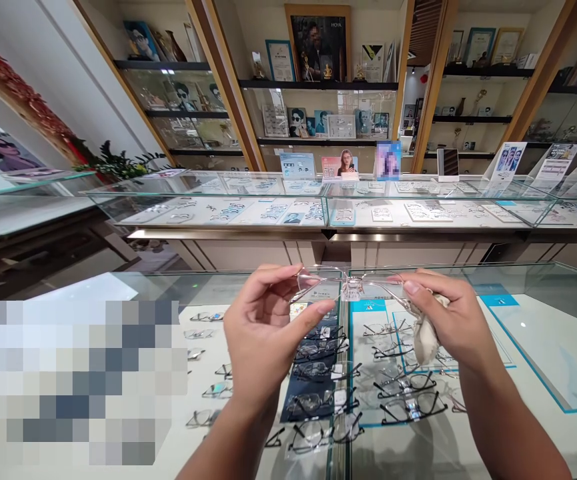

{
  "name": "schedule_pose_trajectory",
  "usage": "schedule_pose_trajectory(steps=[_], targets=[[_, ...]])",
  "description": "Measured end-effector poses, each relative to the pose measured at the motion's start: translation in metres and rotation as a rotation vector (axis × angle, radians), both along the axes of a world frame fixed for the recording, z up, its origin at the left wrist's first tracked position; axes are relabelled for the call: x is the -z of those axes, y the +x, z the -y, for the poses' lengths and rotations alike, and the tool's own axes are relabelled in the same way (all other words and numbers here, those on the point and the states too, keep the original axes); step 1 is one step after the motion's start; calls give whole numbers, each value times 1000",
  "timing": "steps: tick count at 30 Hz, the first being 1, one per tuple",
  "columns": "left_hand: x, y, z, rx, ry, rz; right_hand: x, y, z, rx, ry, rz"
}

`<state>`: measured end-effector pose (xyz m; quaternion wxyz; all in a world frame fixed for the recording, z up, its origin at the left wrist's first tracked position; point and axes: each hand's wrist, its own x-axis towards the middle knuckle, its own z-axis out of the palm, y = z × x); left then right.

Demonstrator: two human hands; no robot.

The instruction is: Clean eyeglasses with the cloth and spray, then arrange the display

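A pair of eyeglasses [352, 283] with thin, clear-looking rims is held up level between my two hands, above the glass display counter [168, 400]. My left hand [268, 327] has its curled fingers at the left end of the frame, the thumb reaching out below the left lens. At the other end, my right hand [451, 313] pinches the frame by its side with thumb and fingers. A pale beige cloth [427, 337] is bunched in that same hand and hangs below the fingers. A small tag or label seems to sit near the bridge.
Under the counter glass lie several rows of eyeglasses [313, 403] and a blue-edged white board [538, 347]. A second glass showcase [268, 210] runs across behind, with standing cards [341, 165] on top. Shelves [318, 85] with frames and trophies line the wall. A blurred patch covers the lower left.
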<state>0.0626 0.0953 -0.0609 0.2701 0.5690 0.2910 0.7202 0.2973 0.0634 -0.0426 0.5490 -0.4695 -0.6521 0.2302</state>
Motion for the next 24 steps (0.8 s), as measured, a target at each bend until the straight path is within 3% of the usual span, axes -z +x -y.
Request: schedule_pose_trajectory(steps=[9, 12, 15, 18, 21, 24], targets=[[8, -4, -10, 15, 15, 35, 3, -5, 2, -16, 78, -28], [7, -6, -14, 78, -21, 76, 3, -2, 8, -58, 125, -45], [8, -8, -18, 261, -165, 158, 2, 2, 12, -131, 179, -52], [16, -8, -11, 497, -413, 268, 2, -1, 8, -218, 244, 74], [28, -7, 7, 725, -651, 376, 3, -13, 3, -367, 322, 265], [42, -5, 31, 877, -775, 467, 7, -27, 4, -472, 389, 361]])
